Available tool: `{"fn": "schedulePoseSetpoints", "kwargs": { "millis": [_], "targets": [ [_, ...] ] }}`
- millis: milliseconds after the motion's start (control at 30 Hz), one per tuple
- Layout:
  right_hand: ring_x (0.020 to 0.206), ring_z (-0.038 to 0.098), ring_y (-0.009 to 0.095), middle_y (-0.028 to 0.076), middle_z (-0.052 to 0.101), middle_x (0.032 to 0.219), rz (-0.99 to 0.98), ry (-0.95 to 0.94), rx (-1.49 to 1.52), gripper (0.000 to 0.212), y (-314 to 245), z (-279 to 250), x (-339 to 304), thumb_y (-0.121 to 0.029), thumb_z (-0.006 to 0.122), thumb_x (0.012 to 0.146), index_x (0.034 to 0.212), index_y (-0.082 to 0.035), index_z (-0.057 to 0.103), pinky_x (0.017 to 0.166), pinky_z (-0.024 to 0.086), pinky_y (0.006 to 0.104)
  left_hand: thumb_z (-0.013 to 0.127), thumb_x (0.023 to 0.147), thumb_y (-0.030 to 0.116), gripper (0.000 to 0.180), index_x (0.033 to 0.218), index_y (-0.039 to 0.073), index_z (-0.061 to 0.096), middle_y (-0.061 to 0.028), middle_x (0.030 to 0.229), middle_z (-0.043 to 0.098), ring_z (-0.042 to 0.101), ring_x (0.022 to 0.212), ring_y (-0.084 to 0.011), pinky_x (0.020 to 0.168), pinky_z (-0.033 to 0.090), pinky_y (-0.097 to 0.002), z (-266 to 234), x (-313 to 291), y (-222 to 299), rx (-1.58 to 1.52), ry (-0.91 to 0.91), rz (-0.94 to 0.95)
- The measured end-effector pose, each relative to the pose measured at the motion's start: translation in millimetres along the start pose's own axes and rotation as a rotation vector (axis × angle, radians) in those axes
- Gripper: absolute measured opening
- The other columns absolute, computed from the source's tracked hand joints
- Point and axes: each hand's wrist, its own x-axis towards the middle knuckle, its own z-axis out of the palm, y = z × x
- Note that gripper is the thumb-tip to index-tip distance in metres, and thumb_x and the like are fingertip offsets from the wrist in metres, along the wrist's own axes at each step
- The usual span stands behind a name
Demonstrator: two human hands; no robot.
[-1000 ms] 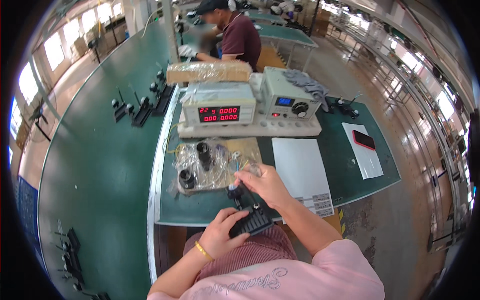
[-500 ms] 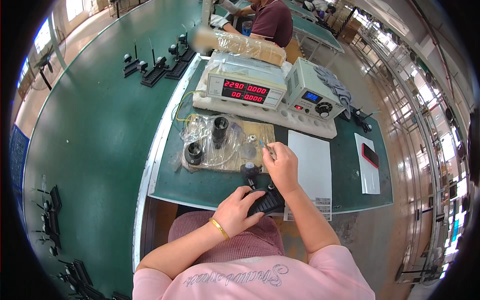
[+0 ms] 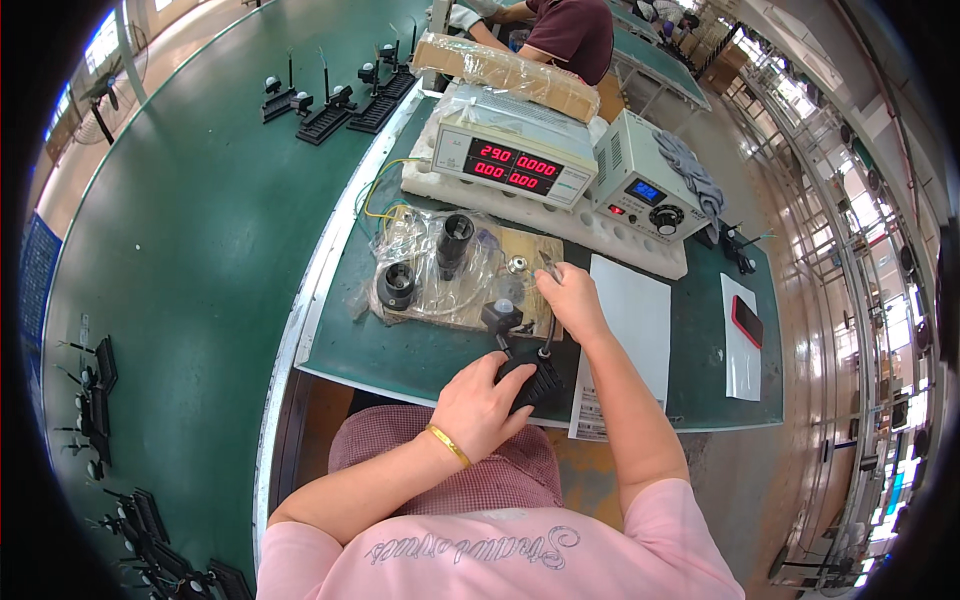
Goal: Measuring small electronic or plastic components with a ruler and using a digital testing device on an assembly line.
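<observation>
My left hand (image 3: 482,397) is closed over a black finned lamp (image 3: 543,384) at the front edge of the bench and steadies it. A small sensor head (image 3: 502,316) with a pale dome sticks up from the lamp's far side. From the lamp a short black cable (image 3: 550,332) rises to my right hand (image 3: 573,302), which pinches it near its end; thin wire tips show beyond the fingers. Those tips are near a round metal contact (image 3: 517,264) on a wooden board (image 3: 533,244). Two black round sockets, a short one (image 3: 397,286) and a taller one (image 3: 455,244), stand on the board's plastic-wrapped left part.
Behind the board stand a meter with red digits (image 3: 512,165) and a grey power unit (image 3: 640,180) on white foam. White paper (image 3: 625,330) and a red-edged phone (image 3: 747,321) lie to the right. More finned lamps (image 3: 325,118) rest on the green table at left. A co-worker sits beyond.
My right hand has moved slightly up with the cable, bringing its wire end nearer the metal contact. The left hand stays on the lamp. The whole view has shifted a little.
</observation>
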Motion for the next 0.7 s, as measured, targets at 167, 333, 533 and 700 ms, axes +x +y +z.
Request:
{"fn": "schedulePoseSetpoints", "kwargs": {
  "millis": [167, 333, 533, 700],
  "targets": [
    [0.082, 0.062, 0.045, 0.029, 0.063, 0.082, -0.082, -0.017, -0.076, 0.038, 1.0, 5.5, 3.3, -0.030, 0.061, 0.082, 0.087, 0.008, 0.062, 0.073, 0.049, 0.0452, 0.073, 0.073, 0.025, 0.051, 0.119, 0.010, 0.057, -0.0175, 0.113, 0.052, 0.057, 0.095, -0.0329, 0.083, 0.049, -0.0388, 0.0, -1.9, -2.3, 0.077, 0.061, 0.035],
    [0.079, 0.059, 0.045, 0.028, 0.061, 0.080, -0.182, 0.019, -0.175, 0.035, -1.2, 7.5, 3.2, -0.029, 0.064, 0.082, 0.082, 0.006, 0.059, 0.070, 0.047, 0.0460, 0.073, 0.073, 0.025, 0.051, 0.119, 0.010, 0.058, -0.0178, 0.113, 0.052, 0.057, 0.096, -0.0332, 0.083, 0.049, -0.0394, -0.4, -0.8, -4.6, 0.057, 0.045, 0.017],
    [0.076, 0.064, 0.041, 0.025, 0.065, 0.078, -0.171, 0.028, -0.243, 0.029, -0.7, 11.0, 5.5, -0.026, 0.062, 0.082, 0.084, 0.003, 0.064, 0.071, 0.051, 0.0465, 0.074, 0.071, 0.024, 0.054, 0.120, 0.011, 0.058, -0.0184, 0.113, 0.052, 0.059, 0.091, -0.0334, 0.081, 0.050, -0.0401, 2.6, -2.2, -8.5, 0.045, 0.034, 0.001],
    [0.075, 0.064, 0.041, 0.024, 0.065, 0.077, -0.191, 0.051, -0.274, 0.029, -0.4, 12.8, 6.3, -0.027, 0.062, 0.082, 0.083, 0.002, 0.064, 0.070, 0.051, 0.0472, 0.074, 0.071, 0.024, 0.053, 0.120, 0.011, 0.058, -0.0185, 0.112, 0.052, 0.059, 0.091, -0.0332, 0.080, 0.050, -0.0399, -0.8, -2.1, -7.1, 0.053, 0.034, -0.003]
  ]
}}
